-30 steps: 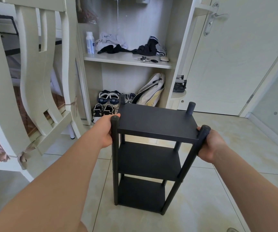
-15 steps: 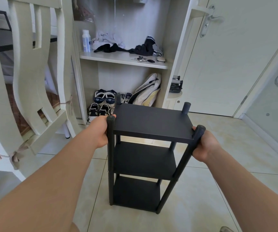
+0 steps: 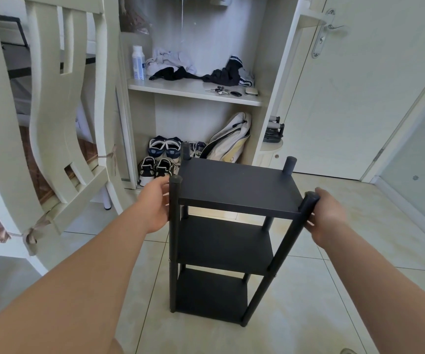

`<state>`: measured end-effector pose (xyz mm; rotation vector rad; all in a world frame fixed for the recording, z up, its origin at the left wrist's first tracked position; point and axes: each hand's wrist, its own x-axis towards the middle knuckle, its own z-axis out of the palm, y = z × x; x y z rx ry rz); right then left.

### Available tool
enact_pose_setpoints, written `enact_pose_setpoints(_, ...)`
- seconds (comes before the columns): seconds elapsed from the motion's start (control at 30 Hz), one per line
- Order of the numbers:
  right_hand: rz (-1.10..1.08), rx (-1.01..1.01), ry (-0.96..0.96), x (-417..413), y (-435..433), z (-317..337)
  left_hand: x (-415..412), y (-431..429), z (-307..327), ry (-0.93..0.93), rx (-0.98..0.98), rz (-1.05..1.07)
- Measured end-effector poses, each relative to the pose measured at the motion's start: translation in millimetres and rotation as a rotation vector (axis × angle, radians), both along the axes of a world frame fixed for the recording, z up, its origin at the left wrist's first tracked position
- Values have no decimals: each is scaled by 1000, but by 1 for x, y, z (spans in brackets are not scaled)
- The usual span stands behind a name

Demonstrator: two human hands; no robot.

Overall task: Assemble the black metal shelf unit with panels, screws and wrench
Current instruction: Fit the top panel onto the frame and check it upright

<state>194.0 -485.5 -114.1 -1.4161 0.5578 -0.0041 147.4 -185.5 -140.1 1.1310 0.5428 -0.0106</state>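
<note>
The black shelf unit stands upright on the tiled floor in front of me, with three panels between four round posts. My left hand grips the near left post just under its top. My right hand grips the near right post near its top, fingers wrapped behind it. The two far posts stick up above the top panel. No screws or wrench are in view.
A cream chair stands close on the left. Behind the shelf is an open cabinet with clothes, keys, shoes and a bag. A white door is at the back right. Bare tiles lie to the right.
The shelf unit and both hands stay together; the view has shifted slightly, so the unit sits a little lower and further left in the frame. Both grips are unchanged.
</note>
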Motion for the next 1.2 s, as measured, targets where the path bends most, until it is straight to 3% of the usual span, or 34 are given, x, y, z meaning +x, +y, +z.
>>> enact_pose_setpoints(0.13,58,-416,-270,-13,3,16,-10,20,-26,69,110,-132)
enact_pose_setpoints(0.23,259,-988,-487,-24,10,15,-17,26,-44,192,609,-531)
enact_pose_setpoints(0.3,402,-1241,-585,-29,22,11,-16,21,-55,212,818,-693)
enact_pose_setpoints(0.43,682,-1436,-528,-35,47,1,-9,8,-61,171,889,-574)
enact_pose_setpoints(0.57,763,-1409,-419,-34,56,-6,-3,2,-56,87,916,-558)
enact_pose_setpoints(0.7,677,-1397,-429,-33,49,-7,6,-19,-40,-88,917,-451)
enact_pose_setpoints(0.93,356,-1150,-512,-28,-3,-46,31,-82,-25,-340,1040,-297)
enact_pose_setpoints(1.2,170,-778,-475,-5,-104,-110,64,-198,-41,-384,1335,-342)
